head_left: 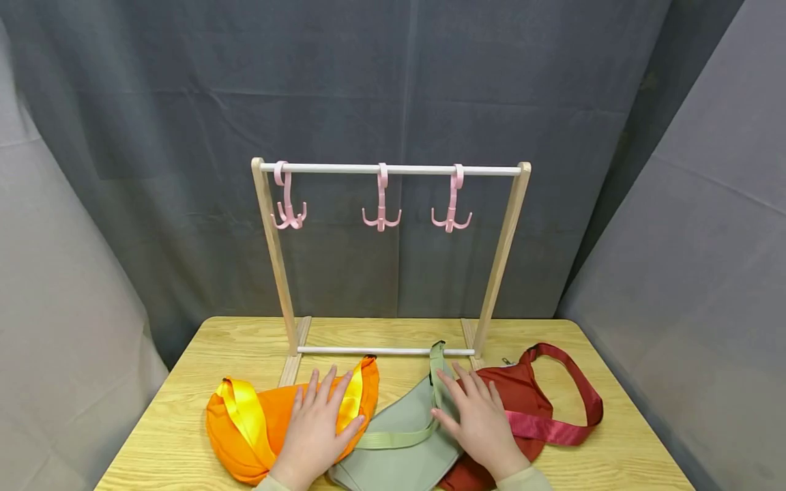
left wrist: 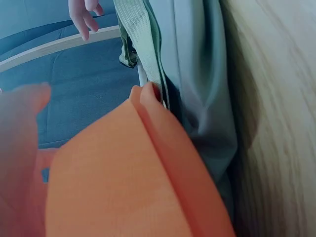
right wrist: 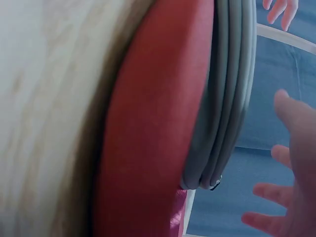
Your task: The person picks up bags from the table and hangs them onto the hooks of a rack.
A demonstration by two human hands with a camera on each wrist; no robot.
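Three soft bags with straps lie side by side on the table. My left hand (head_left: 316, 426), fingers spread, is over the orange bag (head_left: 276, 409) with its yellow strap (head_left: 248, 416). Over the line between the grey-green bag (head_left: 393, 467) and the dark red bag (head_left: 516, 385), my right hand (head_left: 482, 423) is held with fingers spread. In the right wrist view its fingers (right wrist: 269, 192) stand apart from the bags and hold nothing. The left wrist view has the orange bag (left wrist: 118, 173) close up, the left thumb (left wrist: 42, 94) beside it; whether that hand touches it I cannot tell.
Behind the bags stands a wooden rack with a white top bar (head_left: 331, 168) and a lower bar (head_left: 368, 350). Three pink hooks (head_left: 382, 198) hang from the top bar. Grey cloth (head_left: 344, 82) closes off the back and sides of the wooden table (head_left: 614, 436).
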